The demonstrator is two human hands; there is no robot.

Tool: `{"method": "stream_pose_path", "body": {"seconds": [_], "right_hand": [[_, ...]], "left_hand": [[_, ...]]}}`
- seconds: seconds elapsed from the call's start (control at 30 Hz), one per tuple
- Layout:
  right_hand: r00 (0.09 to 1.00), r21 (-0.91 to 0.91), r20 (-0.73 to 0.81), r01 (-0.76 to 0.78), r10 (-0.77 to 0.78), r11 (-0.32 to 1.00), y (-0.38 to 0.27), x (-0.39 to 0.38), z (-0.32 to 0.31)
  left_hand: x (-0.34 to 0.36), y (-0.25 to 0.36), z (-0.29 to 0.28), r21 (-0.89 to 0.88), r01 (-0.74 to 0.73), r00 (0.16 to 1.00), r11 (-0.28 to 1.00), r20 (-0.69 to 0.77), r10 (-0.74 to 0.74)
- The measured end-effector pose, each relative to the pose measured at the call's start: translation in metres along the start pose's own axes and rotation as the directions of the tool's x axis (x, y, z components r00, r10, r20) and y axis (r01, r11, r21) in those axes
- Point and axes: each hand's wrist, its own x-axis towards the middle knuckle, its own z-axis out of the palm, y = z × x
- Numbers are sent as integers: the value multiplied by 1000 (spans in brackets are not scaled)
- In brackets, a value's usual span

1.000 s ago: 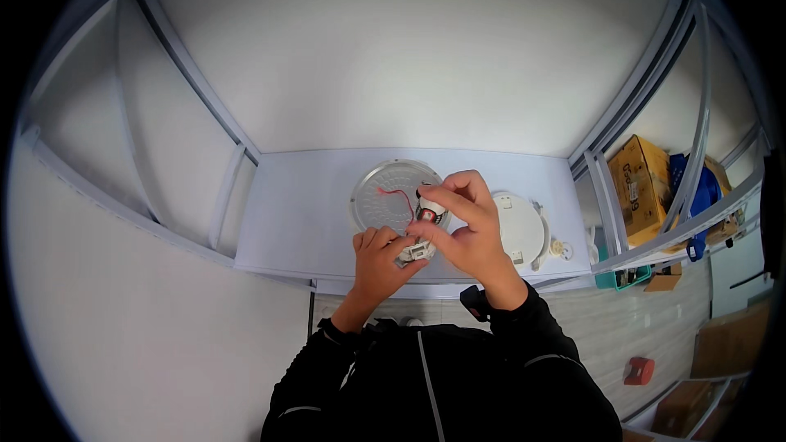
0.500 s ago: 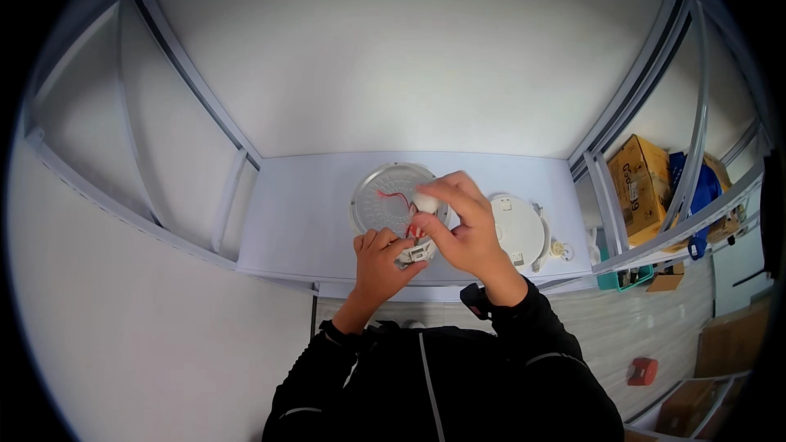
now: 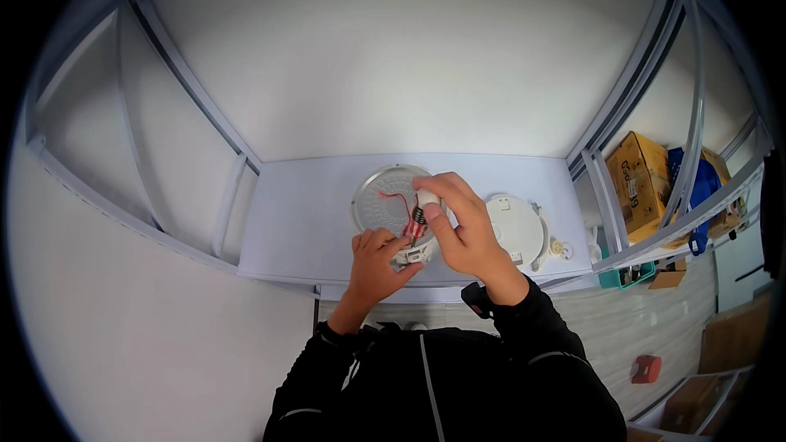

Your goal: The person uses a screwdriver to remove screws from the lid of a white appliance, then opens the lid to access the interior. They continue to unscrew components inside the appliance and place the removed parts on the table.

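My right hand [image 3: 468,233] is closed around a screwdriver [image 3: 420,215] with a white end and a dark ribbed grip. Its thin shaft points down at a small white plastic fitting [image 3: 413,256]. Thumb and fingers of my left hand [image 3: 375,266] grip that fitting near the table's front edge. Behind both hands lies a round clear-looking light panel [image 3: 372,205] with a silvery rim. Red wires [image 3: 396,195] curl over it and run toward the fitting; my fingers hide where they end.
A white round lamp base [image 3: 516,229] lies on the white table [image 3: 299,217] to the right, beside a small coiled cream part [image 3: 561,250]. Metal frame posts [image 3: 196,74] flank the table. Further right are cardboard boxes [image 3: 637,184], a teal crate [image 3: 626,277] and a red object [image 3: 646,369] on the floor.
My right fingers have shifted on the screwdriver's handle, so its dark ribbed grip now shows. My left hand stays on the white fitting.
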Motion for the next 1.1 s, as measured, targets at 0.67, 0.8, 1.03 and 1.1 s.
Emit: {"method": "stream_pose_path", "body": {"seconds": [0.67, 0.8, 1.03, 1.1], "right_hand": [[983, -75, -48, 171, -175, 982, -2, -6, -5], [999, -104, 26, -23, 26, 994, 1, -16, -11], [998, 14, -15, 55, -55, 998, -2, -5, 0], [991, -49, -43, 126, -129, 991, -2, -4, 2]], "left_hand": [[10, 10, -4, 27, -41, 996, 999, -73, 43], [12, 5, 1, -5, -33, 999, 999, 13, 33], [14, -12, -5, -134, -39, 991, 990, 121, 56], [18, -13, -7, -150, -59, 987, 987, 139, 80]]}}
